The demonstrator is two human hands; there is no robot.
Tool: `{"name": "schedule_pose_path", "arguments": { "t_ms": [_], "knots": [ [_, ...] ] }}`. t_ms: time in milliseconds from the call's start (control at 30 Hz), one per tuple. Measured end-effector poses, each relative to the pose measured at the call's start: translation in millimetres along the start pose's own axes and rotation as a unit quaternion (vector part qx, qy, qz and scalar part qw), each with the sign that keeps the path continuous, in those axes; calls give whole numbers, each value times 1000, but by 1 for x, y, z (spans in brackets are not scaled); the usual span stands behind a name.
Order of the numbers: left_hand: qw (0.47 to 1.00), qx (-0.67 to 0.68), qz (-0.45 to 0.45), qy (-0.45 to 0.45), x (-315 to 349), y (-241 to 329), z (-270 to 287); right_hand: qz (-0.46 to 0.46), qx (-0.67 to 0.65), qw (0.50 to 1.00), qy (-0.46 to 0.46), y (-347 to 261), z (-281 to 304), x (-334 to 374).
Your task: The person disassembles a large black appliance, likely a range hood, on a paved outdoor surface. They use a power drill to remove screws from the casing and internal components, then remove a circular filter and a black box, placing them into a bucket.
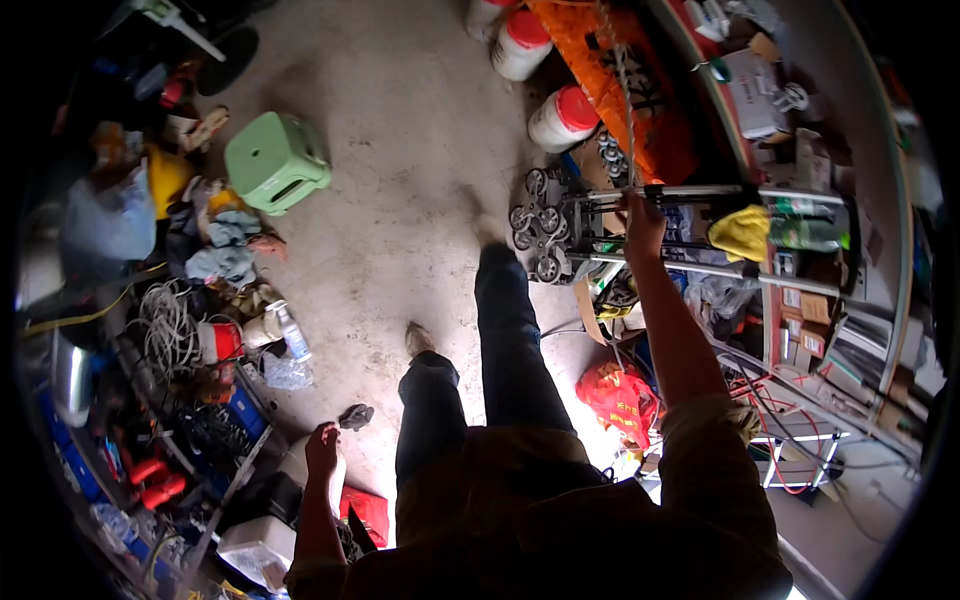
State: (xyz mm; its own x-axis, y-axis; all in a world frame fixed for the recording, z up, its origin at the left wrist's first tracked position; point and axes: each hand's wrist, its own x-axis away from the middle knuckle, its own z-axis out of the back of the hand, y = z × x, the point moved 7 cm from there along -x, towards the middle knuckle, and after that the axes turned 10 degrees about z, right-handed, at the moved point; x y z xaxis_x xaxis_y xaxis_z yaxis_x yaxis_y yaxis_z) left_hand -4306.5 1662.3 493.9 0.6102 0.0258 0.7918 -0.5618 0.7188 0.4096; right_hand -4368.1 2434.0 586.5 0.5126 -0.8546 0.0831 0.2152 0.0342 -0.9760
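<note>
On my right, a folding hand truck (690,265) with silver tubes and clusters of small grey wheels lies across the stored goods. My right hand (645,225) is closed at its upper tube, the arm stretched forward. A twisted pale rope (624,80) runs down to the same spot; whether the fingers also touch it is unclear. A yellow cloth (740,232) hangs over the truck's tubes. My left hand (322,450) hangs low at my side, fingers loosely bent and holding nothing visible, close to a small dark object (355,416) on the floor.
A green plastic stool (277,162) stands ahead on the concrete floor (400,190). White tubs with red lids (565,118) and an orange banner (650,110) are at the far right. Cables (170,325), bottles and tools crowd the left; a red bag (618,402) sits beside my legs.
</note>
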Motion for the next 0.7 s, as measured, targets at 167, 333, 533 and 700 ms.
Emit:
{"name": "schedule_pose_path", "arguments": {
  "t_ms": [167, 333, 533, 700],
  "knots": [
    [991, -83, 79, -66, -43, 5, -50, 14, -21, 998, 63, 68, -49, -185],
    [953, -64, 240, -173, -69, 71, -97, 63, 83, 985, 136, 107, -12, -350],
    [952, -28, 270, -141, -82, 200, -115, 225, 340, 913, 28, 135, 27, -503],
    [949, -74, 281, -124, -102, 213, -88, 334, 466, 816, 78, 120, 84, -543]
  ]
}}
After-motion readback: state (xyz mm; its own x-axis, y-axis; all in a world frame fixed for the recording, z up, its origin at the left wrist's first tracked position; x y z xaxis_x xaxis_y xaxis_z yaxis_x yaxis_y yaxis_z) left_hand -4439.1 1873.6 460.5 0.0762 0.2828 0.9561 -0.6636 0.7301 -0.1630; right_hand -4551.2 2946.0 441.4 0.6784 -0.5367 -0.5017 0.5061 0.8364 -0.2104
